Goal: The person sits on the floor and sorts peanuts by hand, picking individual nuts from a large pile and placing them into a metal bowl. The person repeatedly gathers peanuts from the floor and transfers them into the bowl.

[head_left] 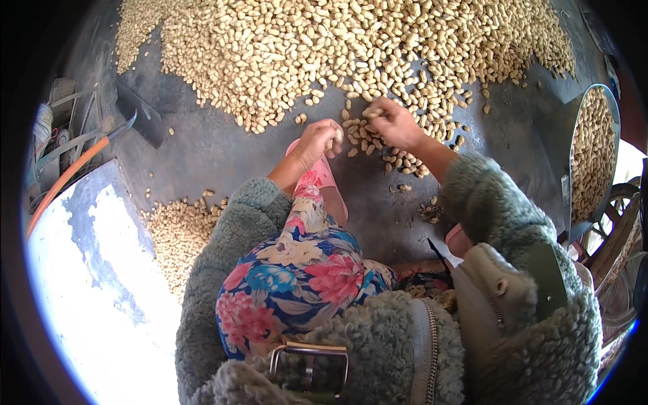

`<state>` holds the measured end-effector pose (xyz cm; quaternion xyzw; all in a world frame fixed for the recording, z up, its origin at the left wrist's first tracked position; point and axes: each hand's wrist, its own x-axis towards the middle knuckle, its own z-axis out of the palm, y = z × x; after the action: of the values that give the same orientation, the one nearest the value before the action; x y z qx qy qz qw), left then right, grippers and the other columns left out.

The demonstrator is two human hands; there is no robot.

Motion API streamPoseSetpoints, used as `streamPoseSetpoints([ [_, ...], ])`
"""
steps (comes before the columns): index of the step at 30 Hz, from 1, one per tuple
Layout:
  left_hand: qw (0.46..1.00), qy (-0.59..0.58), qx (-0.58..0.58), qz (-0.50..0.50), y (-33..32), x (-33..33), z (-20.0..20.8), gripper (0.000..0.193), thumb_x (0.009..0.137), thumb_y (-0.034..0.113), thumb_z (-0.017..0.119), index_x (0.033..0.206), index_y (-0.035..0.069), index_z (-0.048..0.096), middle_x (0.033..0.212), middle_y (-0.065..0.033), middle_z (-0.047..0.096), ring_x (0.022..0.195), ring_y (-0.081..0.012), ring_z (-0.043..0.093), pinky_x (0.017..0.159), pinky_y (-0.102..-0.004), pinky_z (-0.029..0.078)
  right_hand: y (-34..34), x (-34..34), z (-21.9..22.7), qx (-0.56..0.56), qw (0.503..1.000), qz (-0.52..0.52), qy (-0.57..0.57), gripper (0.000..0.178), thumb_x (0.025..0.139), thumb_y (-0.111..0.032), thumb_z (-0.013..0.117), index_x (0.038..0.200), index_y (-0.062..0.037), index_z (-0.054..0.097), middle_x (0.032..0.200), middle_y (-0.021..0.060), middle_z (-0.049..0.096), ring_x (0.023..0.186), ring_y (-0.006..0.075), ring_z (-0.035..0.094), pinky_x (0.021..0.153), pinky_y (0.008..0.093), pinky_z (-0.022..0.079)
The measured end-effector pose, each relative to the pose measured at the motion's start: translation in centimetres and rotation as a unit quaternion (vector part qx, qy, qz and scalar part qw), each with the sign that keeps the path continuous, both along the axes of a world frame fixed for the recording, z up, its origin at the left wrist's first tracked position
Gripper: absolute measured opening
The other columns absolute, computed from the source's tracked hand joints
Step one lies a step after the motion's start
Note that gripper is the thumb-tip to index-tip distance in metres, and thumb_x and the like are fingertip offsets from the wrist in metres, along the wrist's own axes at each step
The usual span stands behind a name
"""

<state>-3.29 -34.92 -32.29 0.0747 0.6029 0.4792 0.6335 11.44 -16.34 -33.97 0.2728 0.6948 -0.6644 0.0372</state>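
A broad heap of unshelled peanuts (pixel 297 54) spreads over the dark floor in front of me. My left hand (pixel 316 144) is closed above my left shoe, with pale peanut shell showing between its fingers. To its right, my right hand (pixel 397 125) is closed too, and a peanut (pixel 371 113) shows at its fingertips. Under and around the right hand lie loose peanuts (pixel 364 140) pulled apart from the heap's near edge. How many peanuts each hand holds is hidden by the fingers.
At the right stands a large rounded metal container (pixel 571 135) filled with peanuts. A shovel (pixel 138 115) with an orange handle lies at the left. A smaller peanut pile (pixel 179 233) sits beside my left arm. My pink shoes (pixel 335 196) rest on the dark floor (pixel 378 229).
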Motion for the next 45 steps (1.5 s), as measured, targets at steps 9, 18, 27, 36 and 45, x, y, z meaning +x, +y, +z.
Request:
streamPoseSetpoints([
  [9, 0.763, 0.605, 0.048, -0.223, 2.0, 2.0, -1.8, 0.011, 0.089, 0.016, 0.052, 0.097, 0.009, 0.051, 0.077, -0.0135, 0.066, 0.075, -0.0364, 0.066, 0.064, -0.0455, 0.052, 0.5, -2.4, 0.7, 0.423, 0.886, 0.190, -0.014, 0.019, 0.086, -0.022, 0.061, 0.096, -0.0069, 0.064, 0.096, 0.0133, 0.064, 0.084, 0.0303, 0.064, 0.074, 0.0393, 0.052],
  [18, 0.811, 0.555, 0.011, -0.185, 1.0, 1.8, -3.2, 0.014, 0.092, 0.020, 0.052, 0.097, 0.007, 0.048, 0.077, -0.0139, 0.064, 0.070, -0.0343, 0.064, 0.057, -0.0429, 0.049, 2.9, -3.1, 2.1, -0.037, 0.989, 0.015, -0.144, 0.030, 0.086, -0.032, 0.057, 0.102, -0.0066, 0.061, 0.076, 0.0081, 0.062, 0.069, 0.0204, 0.062, 0.058, 0.0332, 0.051],
  [27, 0.955, -0.243, 0.010, 0.170, 0.2, -1.4, 2.7, 0.009, 0.088, 0.019, 0.051, 0.086, 0.011, 0.054, 0.069, -0.0004, 0.052, 0.054, -0.0123, 0.049, 0.047, -0.0272, 0.039, 2.6, -8.0, 2.2, 0.530, 0.767, 0.322, -0.166, 0.026, 0.090, -0.013, 0.055, 0.114, -0.0052, 0.049, 0.099, 0.0154, 0.067, 0.088, 0.0274, 0.069, 0.070, 0.0337, 0.057],
  [36, 0.778, 0.607, -0.112, -0.117, 0.8, -3.6, -1.9, 0.024, 0.089, 0.024, 0.058, 0.112, 0.018, 0.053, 0.077, -0.0137, 0.067, 0.070, -0.0361, 0.065, 0.060, -0.0474, 0.050, 6.8, -2.5, 0.0, 0.170, 0.972, 0.026, -0.160, 0.029, 0.085, -0.029, 0.062, 0.097, -0.0029, 0.067, 0.087, 0.0121, 0.070, 0.082, 0.0243, 0.068, 0.074, 0.0354, 0.053],
  [45, 0.845, 0.505, -0.088, -0.150, 2.1, -4.9, -2.0, 0.025, 0.087, 0.023, 0.064, 0.105, 0.011, 0.052, 0.071, -0.0091, 0.063, 0.062, -0.0230, 0.062, 0.058, -0.0360, 0.049, 5.8, -4.0, 2.9, -0.329, 0.934, -0.103, -0.095, 0.017, 0.086, -0.020, 0.051, 0.085, -0.0074, 0.061, 0.075, 0.0041, 0.064, 0.063, 0.0131, 0.058, 0.058, 0.0290, 0.048],
])
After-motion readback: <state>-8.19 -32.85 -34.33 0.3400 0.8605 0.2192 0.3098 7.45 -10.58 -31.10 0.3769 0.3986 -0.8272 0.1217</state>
